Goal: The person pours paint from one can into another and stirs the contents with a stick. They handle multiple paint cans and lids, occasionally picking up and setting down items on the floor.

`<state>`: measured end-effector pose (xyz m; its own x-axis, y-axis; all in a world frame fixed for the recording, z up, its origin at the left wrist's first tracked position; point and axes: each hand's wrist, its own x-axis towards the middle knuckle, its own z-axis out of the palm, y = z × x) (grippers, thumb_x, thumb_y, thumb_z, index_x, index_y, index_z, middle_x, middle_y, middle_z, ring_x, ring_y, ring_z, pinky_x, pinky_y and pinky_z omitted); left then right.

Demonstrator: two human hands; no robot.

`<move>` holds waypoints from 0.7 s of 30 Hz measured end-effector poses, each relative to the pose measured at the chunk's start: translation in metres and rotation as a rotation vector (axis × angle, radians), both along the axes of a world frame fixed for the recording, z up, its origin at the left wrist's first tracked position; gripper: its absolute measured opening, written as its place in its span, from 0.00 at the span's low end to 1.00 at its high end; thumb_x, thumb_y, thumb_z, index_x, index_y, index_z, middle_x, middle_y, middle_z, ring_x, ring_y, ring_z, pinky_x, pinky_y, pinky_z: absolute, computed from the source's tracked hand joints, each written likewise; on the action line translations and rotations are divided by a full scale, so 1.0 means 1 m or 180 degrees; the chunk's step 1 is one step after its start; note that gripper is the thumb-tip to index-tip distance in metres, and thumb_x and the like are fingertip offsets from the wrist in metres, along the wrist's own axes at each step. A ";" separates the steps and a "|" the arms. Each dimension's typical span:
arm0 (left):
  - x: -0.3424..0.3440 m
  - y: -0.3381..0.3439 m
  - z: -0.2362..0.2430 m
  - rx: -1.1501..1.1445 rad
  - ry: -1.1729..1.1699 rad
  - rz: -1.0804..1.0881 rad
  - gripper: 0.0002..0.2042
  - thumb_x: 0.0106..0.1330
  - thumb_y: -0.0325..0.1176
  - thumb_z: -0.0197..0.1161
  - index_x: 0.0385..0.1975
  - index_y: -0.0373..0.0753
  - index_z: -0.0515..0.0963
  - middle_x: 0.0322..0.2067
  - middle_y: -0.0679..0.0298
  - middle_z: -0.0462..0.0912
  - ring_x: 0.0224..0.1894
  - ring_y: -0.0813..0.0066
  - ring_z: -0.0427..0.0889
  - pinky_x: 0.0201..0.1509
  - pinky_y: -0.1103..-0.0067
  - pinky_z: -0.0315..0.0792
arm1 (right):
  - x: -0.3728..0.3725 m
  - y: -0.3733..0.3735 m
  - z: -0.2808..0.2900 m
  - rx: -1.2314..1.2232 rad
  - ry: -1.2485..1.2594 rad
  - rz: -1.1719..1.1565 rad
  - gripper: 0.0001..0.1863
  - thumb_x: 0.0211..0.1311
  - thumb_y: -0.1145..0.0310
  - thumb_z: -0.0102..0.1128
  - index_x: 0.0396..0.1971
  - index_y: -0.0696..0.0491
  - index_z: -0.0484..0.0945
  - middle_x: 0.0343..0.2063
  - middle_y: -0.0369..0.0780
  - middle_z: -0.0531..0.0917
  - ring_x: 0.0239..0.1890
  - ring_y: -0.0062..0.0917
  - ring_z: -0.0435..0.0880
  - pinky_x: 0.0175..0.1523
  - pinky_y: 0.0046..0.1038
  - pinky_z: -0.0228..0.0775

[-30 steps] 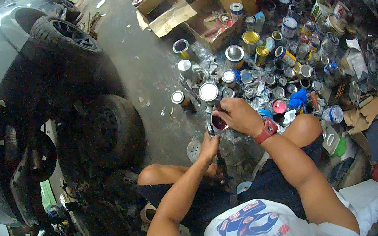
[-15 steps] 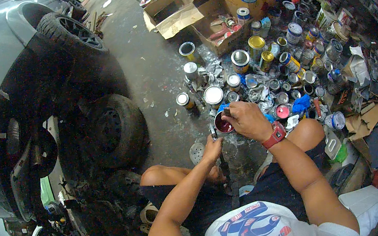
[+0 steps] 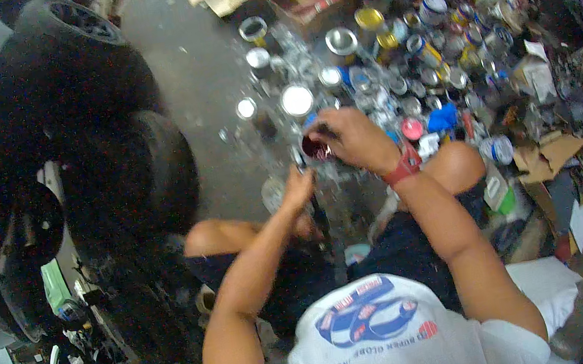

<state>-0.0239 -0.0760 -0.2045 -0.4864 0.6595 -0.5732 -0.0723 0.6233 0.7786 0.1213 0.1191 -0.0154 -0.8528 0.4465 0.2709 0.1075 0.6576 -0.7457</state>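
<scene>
Near the centre of the frame, an open paint can (image 3: 314,149), dark red inside, shows beside the right hand (image 3: 351,142), whose fingers pinch a blurred dark strip (image 3: 327,132) at its mouth; just lower left, the left hand (image 3: 298,188) curls its fingers around a slim grey tool (image 3: 297,159)

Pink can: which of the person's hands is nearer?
Right. The right hand is just left of the pink can; the left hand is farther left and lower in the picture.
</scene>
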 end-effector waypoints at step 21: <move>-0.004 0.004 0.009 -0.0158 0.0143 -0.0015 0.18 0.77 0.39 0.63 0.59 0.35 0.76 0.41 0.58 0.85 0.44 0.64 0.82 0.50 0.66 0.74 | 0.000 0.000 0.012 -0.0035 0.0110 0.0156 0.14 0.73 0.61 0.72 0.39 0.59 0.85 0.38 0.53 0.88 0.45 0.56 0.88 0.50 0.53 0.80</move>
<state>-0.0280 -0.0725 -0.1958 -0.5092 0.6332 -0.5829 -0.0351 0.6615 0.7492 0.1213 0.1194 -0.0037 -0.8639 0.4077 0.2957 0.0496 0.6531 -0.7557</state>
